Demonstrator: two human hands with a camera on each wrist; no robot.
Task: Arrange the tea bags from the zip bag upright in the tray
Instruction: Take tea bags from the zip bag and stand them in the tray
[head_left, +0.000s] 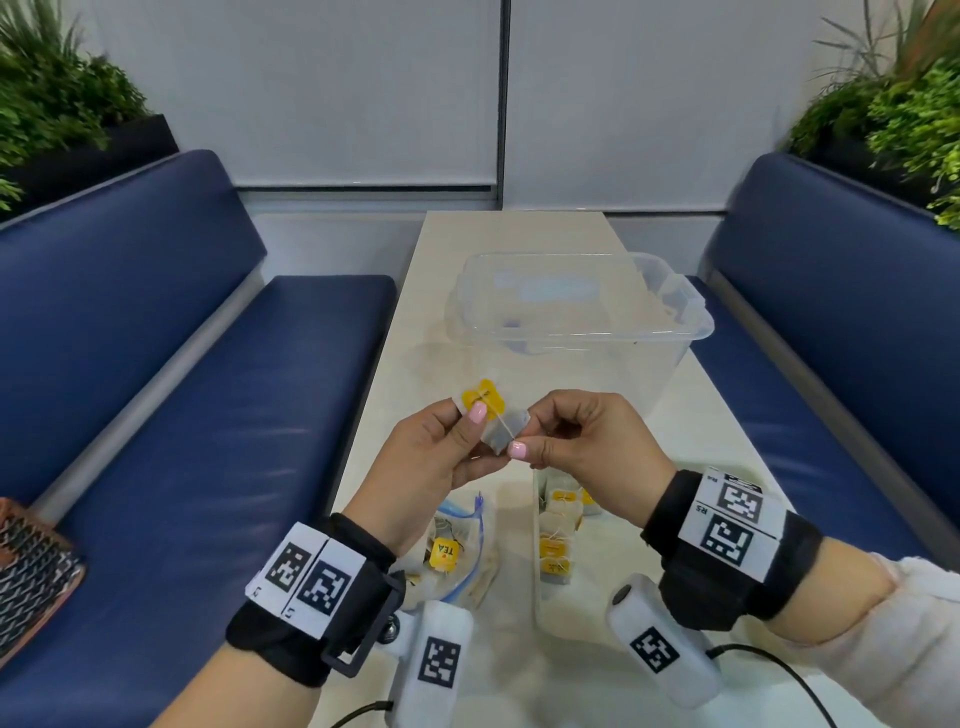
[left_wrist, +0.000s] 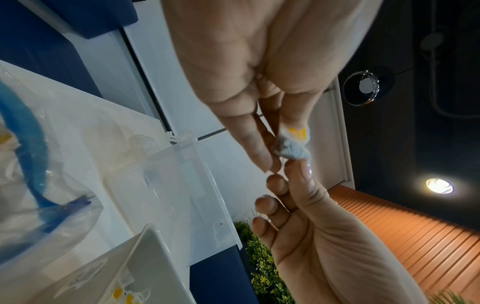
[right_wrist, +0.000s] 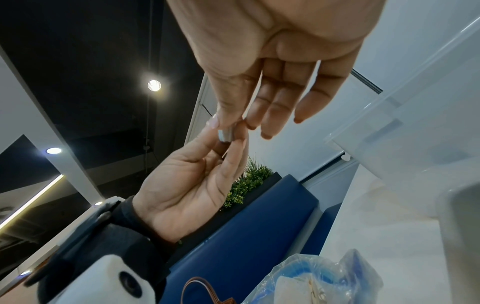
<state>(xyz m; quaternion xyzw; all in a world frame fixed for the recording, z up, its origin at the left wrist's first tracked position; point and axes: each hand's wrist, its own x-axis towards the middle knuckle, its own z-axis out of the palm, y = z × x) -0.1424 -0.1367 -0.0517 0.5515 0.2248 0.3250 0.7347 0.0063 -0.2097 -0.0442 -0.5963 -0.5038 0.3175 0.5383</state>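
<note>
Both hands hold one tea bag (head_left: 500, 435) with a yellow tag (head_left: 485, 396) in the air above the table's near half. My left hand (head_left: 475, 422) pinches its left side by the tag. My right hand (head_left: 521, 436) pinches its right edge between thumb and forefinger. From the left wrist the tea bag (left_wrist: 293, 148) looks crumpled between the fingertips; the right wrist view shows only a sliver of the tea bag (right_wrist: 226, 134). Below the hands lies the open zip bag (head_left: 467, 564) with tea bags inside. The white tray (head_left: 536, 577) to its right holds several tea bags standing upright.
A large clear plastic container (head_left: 576, 332) stands on the white table (head_left: 727, 447) beyond the hands. Blue benches (head_left: 208, 415) flank the table on both sides. A brown patterned bag (head_left: 31, 577) lies on the left bench. Cables trail along the table's near edge.
</note>
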